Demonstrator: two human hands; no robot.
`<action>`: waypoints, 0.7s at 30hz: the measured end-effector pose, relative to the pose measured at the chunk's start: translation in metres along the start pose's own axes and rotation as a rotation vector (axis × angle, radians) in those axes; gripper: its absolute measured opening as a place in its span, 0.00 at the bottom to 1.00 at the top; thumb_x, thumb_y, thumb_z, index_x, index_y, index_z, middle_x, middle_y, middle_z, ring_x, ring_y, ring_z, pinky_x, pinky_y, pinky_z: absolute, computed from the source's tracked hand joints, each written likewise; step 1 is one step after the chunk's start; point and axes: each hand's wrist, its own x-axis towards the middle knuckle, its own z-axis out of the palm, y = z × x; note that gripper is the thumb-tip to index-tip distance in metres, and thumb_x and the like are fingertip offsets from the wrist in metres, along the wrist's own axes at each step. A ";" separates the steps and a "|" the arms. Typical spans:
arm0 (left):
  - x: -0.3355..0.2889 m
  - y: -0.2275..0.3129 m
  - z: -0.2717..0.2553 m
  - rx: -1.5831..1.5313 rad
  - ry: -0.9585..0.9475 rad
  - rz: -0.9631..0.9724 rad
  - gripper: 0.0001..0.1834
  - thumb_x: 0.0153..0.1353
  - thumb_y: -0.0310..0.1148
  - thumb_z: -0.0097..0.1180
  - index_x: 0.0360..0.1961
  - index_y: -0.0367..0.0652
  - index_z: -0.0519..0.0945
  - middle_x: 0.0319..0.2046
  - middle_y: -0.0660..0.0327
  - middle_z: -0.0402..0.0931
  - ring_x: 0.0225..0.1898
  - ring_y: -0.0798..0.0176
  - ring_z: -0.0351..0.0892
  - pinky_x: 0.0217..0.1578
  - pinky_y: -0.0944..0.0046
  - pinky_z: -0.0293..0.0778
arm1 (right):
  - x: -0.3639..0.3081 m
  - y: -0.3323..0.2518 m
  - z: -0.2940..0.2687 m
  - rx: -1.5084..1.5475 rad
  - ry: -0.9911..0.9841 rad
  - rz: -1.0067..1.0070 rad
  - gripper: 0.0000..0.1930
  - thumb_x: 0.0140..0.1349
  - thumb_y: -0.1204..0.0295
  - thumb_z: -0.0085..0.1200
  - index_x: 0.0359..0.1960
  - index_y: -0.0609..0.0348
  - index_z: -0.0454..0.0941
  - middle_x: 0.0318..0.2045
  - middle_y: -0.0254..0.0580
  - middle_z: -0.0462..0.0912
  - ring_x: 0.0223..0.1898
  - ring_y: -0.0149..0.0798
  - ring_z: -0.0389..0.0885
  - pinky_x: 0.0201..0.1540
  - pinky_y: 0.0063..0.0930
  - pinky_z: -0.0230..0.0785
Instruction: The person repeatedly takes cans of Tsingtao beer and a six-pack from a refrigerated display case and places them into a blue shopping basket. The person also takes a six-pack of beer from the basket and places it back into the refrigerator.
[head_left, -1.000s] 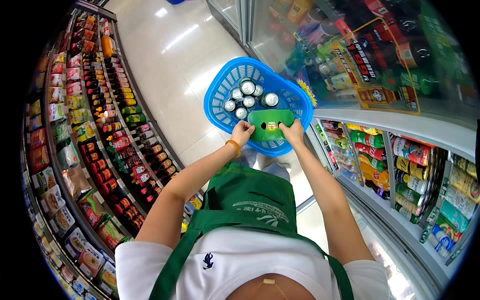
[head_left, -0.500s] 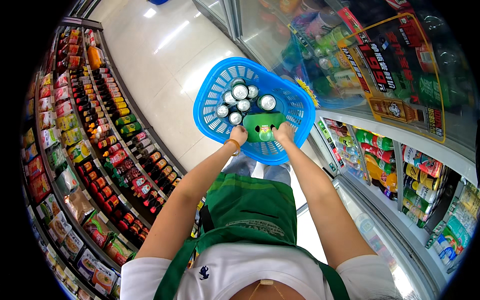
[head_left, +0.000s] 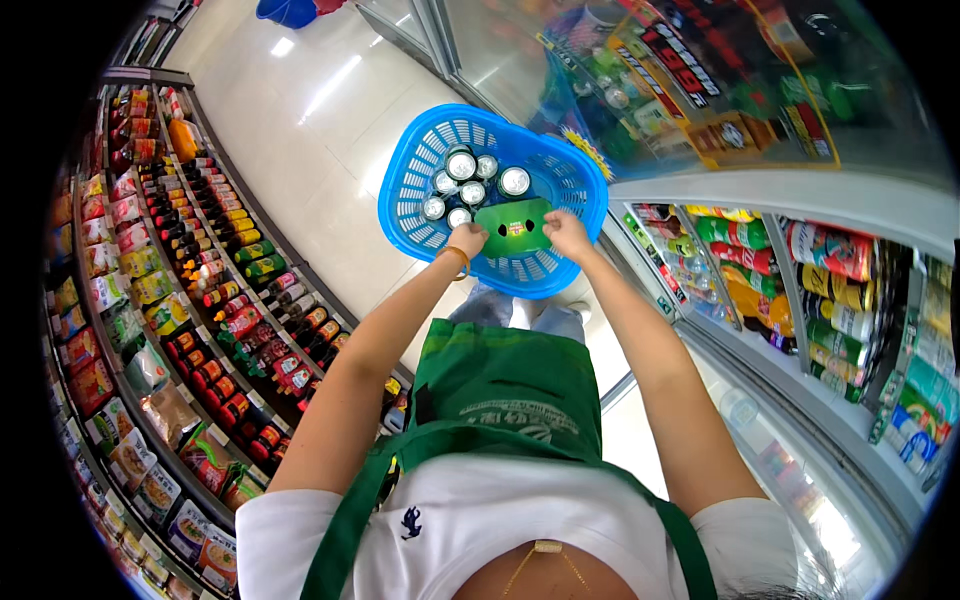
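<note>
In front of me is a blue plastic basket (head_left: 398, 228) with slotted walls. On its left side and in the middle stand several cans (head_left: 461, 165) with silver tops, and one can (head_left: 514, 182) is a little apart to the right. Nearer to me in the basket is a green cardboard can pack (head_left: 515, 238) with two dark finger holes. My left hand (head_left: 468, 240) has its fingers closed at the pack's left edge. At the right edge, my right hand (head_left: 568, 236) pinches the cardboard near its far corner. What lies under the pack is hidden.
Shelves of bottled sauces (head_left: 240, 325) and bagged goods (head_left: 150, 285) line the left. A glass cooler door (head_left: 650, 170) stands open on the right, beside shelves of drink bottles (head_left: 745, 262). Far ahead, a blue bucket (head_left: 287, 10) is on the tiled floor (head_left: 330, 150).
My right hand has shifted from beside the finger hole to the pack's right edge. The basket and my hands sit slightly higher and farther left in view, which has also shifted.
</note>
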 end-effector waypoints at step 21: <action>-0.367 0.462 0.023 -0.260 -0.331 1.150 0.13 0.77 0.26 0.56 0.59 0.37 0.81 0.56 0.61 0.82 0.60 0.67 0.80 0.61 0.64 0.74 | -0.385 -0.172 -0.342 0.309 0.435 -0.557 0.15 0.74 0.71 0.58 0.58 0.61 0.82 0.49 0.39 0.88 0.49 0.30 0.84 0.53 0.30 0.77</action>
